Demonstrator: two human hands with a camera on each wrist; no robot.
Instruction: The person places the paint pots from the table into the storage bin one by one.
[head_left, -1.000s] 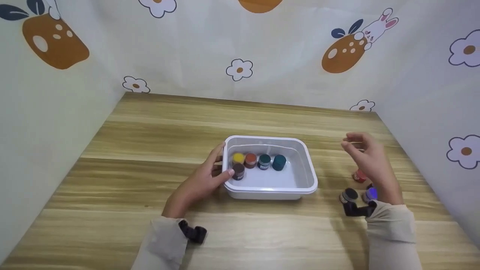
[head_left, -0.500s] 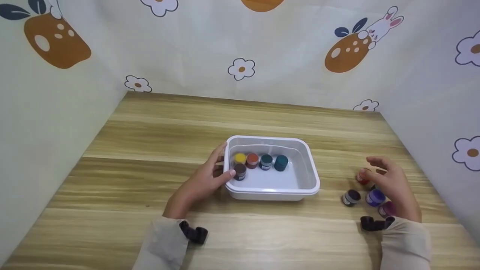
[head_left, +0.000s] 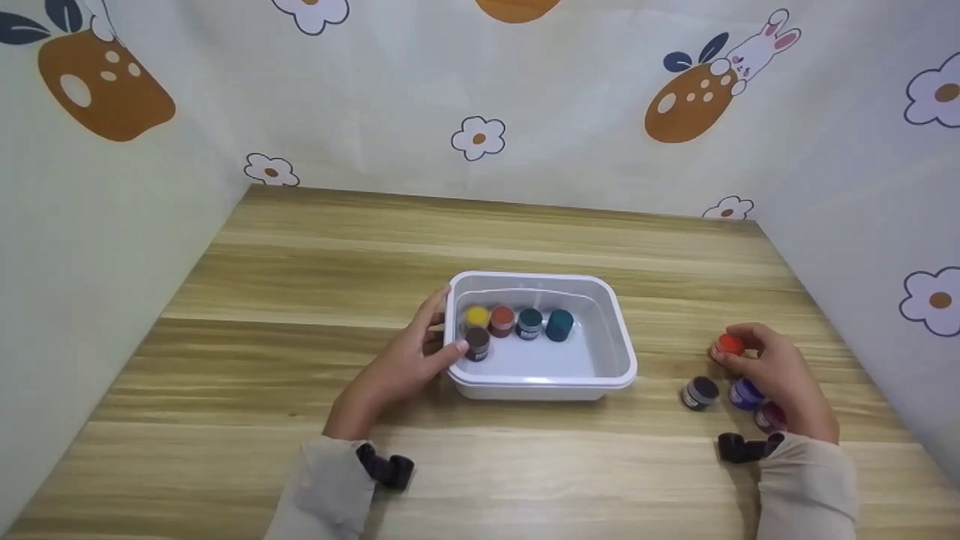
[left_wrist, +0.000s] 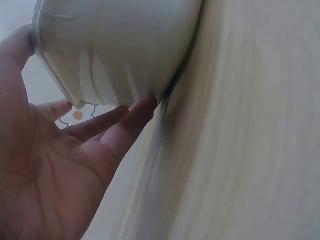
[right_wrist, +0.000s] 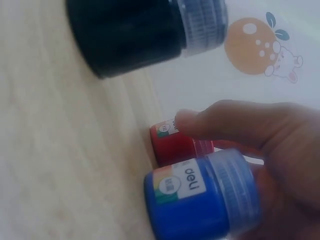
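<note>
My left hand (head_left: 401, 367) holds the left end of a white plastic tub (head_left: 544, 381), thumb over the rim and fingertips against the outer wall, as the left wrist view shows. Inside the tub, a yellow paint jar (head_left: 477, 316), an orange one (head_left: 502, 320), a dark green one (head_left: 529, 322) and a teal one (head_left: 559, 325) form a row. A brown jar (head_left: 477, 343) sits before the yellow one, near my thumb. On the right, my right hand (head_left: 784, 379) pinches a red paint jar (head_left: 728, 345) between thumb and fingers; it appears to stand on the table.
Close by the right hand stand a black paint jar (head_left: 700, 393), a blue one (head_left: 746, 394) and a maroon one (head_left: 769, 417), partly covered by the hand. The wooden table (head_left: 555, 465) meets patterned cloth walls (head_left: 375, 105) at the back and sides.
My right hand has come down toward the front right and its thumb and fingers have closed on the red paint jar. The left hand keeps its hold on the tub.
</note>
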